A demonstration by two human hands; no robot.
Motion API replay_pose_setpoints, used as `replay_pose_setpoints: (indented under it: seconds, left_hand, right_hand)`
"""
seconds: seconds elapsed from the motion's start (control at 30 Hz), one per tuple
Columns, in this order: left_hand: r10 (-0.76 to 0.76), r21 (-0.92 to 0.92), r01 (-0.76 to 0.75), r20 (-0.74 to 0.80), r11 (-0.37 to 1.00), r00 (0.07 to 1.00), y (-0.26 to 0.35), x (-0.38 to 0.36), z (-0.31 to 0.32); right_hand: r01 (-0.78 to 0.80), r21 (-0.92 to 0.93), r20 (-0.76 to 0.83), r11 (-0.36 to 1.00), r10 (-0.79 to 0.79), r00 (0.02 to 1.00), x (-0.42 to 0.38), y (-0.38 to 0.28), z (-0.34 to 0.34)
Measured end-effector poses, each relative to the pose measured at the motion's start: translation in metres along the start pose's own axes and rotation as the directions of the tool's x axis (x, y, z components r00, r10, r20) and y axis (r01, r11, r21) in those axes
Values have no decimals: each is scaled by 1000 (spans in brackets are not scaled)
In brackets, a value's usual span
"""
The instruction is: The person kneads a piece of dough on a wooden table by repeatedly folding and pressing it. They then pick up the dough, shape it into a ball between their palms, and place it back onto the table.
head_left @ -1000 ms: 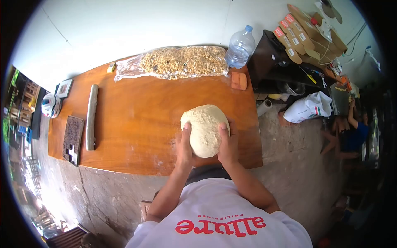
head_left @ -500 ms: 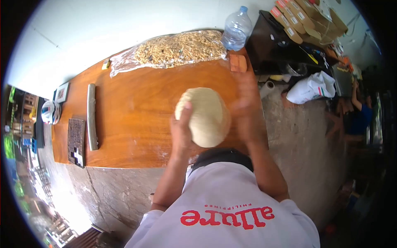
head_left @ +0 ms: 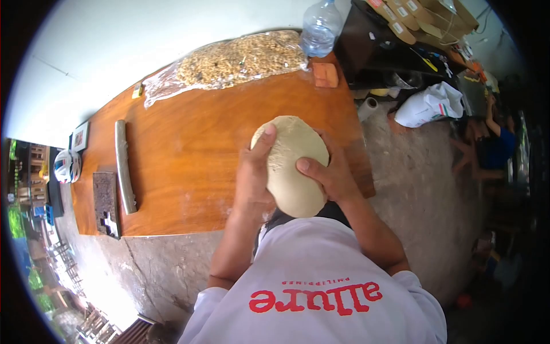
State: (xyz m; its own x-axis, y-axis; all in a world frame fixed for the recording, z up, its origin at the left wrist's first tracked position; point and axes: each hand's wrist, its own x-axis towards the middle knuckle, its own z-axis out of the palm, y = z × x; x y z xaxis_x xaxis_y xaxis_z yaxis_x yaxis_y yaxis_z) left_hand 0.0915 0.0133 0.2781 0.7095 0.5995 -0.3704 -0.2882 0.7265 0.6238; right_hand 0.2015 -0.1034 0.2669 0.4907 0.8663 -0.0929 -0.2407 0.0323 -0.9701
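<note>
A large, smooth, cream-coloured lump of what looks like dough is held up over the near edge of the wooden table. My left hand wraps its left side, with the thumb lying on the upper left of the surface. On the right side, my right hand grips the lump with its thumb pressed on the middle. The other fingers of both hands are mostly hidden beside and behind the lump.
At the left lie a grey tube and a dark textured board. A plastic bag of grainy material, a water bottle and an orange block line the far side. Another person is at the far right.
My right hand, blurred and apart from the lump before, now grips its right side. The lump looks more elongated and sits slightly lower and to the right. The view has shifted a little.
</note>
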Motion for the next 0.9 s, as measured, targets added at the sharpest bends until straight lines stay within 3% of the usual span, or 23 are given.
replay_pose_setpoints:
  seconds: [0.03, 0.1, 0.23, 0.3, 0.33, 0.43, 0.5, 0.53, 0.57, 0.63, 0.7, 0.73, 0.77, 0.8, 0.9]
  left_hand:
    - [-39, 9, 38, 68, 999, 997, 4, 1, 0]
    - [-91, -2, 93, 141, 996, 986, 5, 1, -2]
    - [-149, -14, 155, 201, 988, 968, 2, -1, -10]
    - [-150, -192, 198, 242, 961, 959, -7, -5, -11]
    - [-156, -193, 205, 239, 960, 958, -15, -4, -16]
    - [-43, -318, 163, 351, 934, 935, -34, 3, -30]
    - [-36, -53, 44, 128, 998, 991, -33, 3, -24]
    - [32, 181, -47, 87, 982, 996, -30, 3, -20]
    - [33, 180, -48, 86, 982, 996, -35, 2, -17]
    - [356, 562, -228, -130, 796, 925, -52, -3, -11]
    - [413, 578, -268, -132, 770, 901, -62, 2, -17]
    - [267, 403, -204, -105, 892, 958, -63, -1, -22]
    - [123, 214, -111, -46, 970, 991, -58, -4, -20]
    - [-12, 114, -7, 159, 994, 987, -52, -5, -29]
    - [28, 205, -42, 70, 978, 997, -45, -22, -29]
  right_hand:
    - [-1, -15, -18, 1000, 1, 1000, -1, 2, -1]
    - [-91, 289, -57, 953, 112, 992, -6, 10, 2]
    - [-174, 434, 1, 884, 193, 981, -12, 8, -2]
    - [-176, 556, 91, 813, 151, 984, -12, 14, -9]
    - [-179, 557, 87, 811, 157, 984, -13, 17, -13]
    - [-63, 503, 16, 862, 63, 998, -12, 18, -21]
    - [70, 376, -120, 924, -26, 992, -12, 11, -23]
    - [73, 376, -118, 924, -31, 993, -10, 9, -25]
    - [99, 342, -175, 934, -40, 984, -11, 7, -26]
    - [112, 312, -226, 943, -40, 973, -13, 3, -29]
    - [227, -59, -234, 972, -235, 944, -12, -2, -31]
    - [225, -52, -237, 973, -231, 944, -14, -2, -31]
    - [240, -176, -247, 955, -278, 928, -18, -2, -30]
    - [251, -300, -249, 920, -329, 911, -19, -3, -30]
    - [194, -188, -347, 963, -249, 904, -24, -3, -22]
